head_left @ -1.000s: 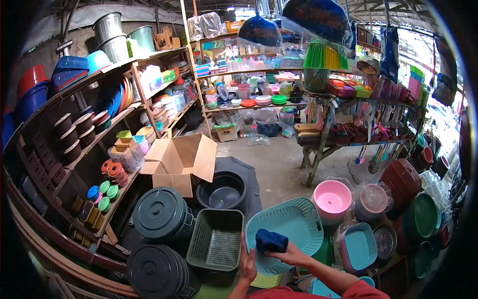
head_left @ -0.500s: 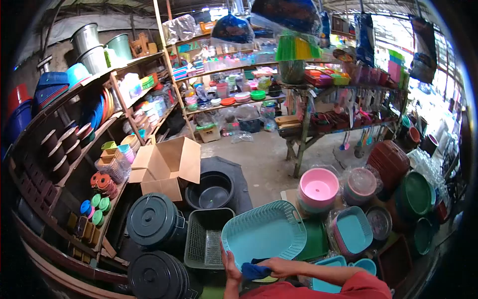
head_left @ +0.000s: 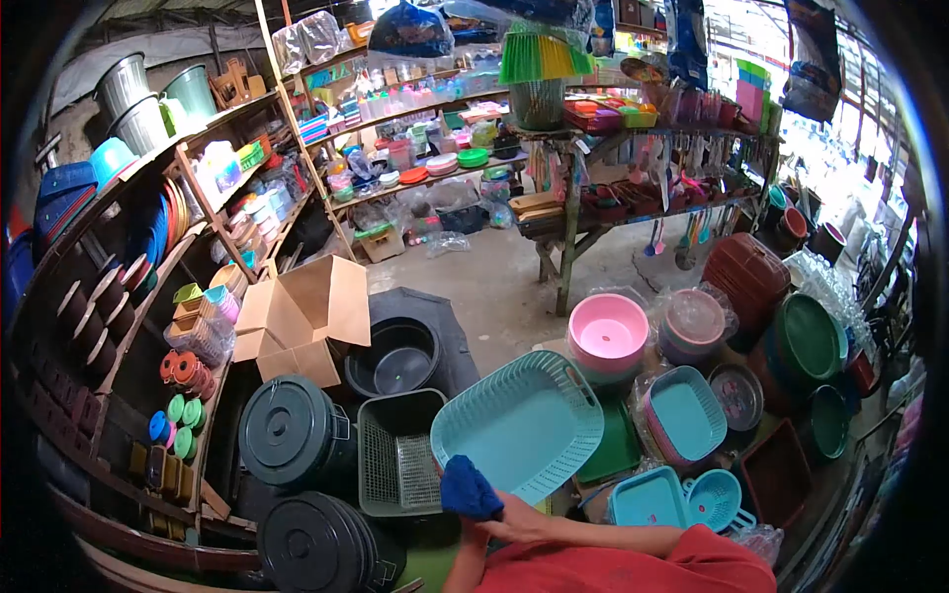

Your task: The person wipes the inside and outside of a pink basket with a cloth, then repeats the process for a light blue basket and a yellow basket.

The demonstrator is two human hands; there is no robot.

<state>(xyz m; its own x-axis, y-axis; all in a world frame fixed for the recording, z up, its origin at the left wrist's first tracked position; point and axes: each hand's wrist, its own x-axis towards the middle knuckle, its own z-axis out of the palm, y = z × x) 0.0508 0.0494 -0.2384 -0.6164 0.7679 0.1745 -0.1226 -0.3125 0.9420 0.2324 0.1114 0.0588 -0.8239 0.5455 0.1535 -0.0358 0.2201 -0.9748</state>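
A turquoise plastic basket [head_left: 524, 425] with slotted sides lies tilted in front of me, its inside facing up. My right hand [head_left: 516, 521] is closed on a bunched dark blue cloth [head_left: 469, 488] at the basket's near left corner. Close under it is my left hand [head_left: 475, 535], its fingers hidden behind the cloth and my right hand, so its hold cannot be made out. Just left of the turquoise basket stands a dark green rectangular basket [head_left: 401, 506] with a mesh bottom.
Lidded dark bins [head_left: 287, 430] stand at left, with a black tub [head_left: 393, 358] and an open cardboard box [head_left: 301, 314] behind. Pink basins [head_left: 608, 331], turquoise trays [head_left: 689, 415] and a turquoise strainer [head_left: 714, 499] sit at right. Loaded shelves [head_left: 213, 237] line the left.
My left hand has left the turquoise basket's left edge and come in beside my right hand. The blue cloth has risen and moved left. The view has shifted slightly right and down.
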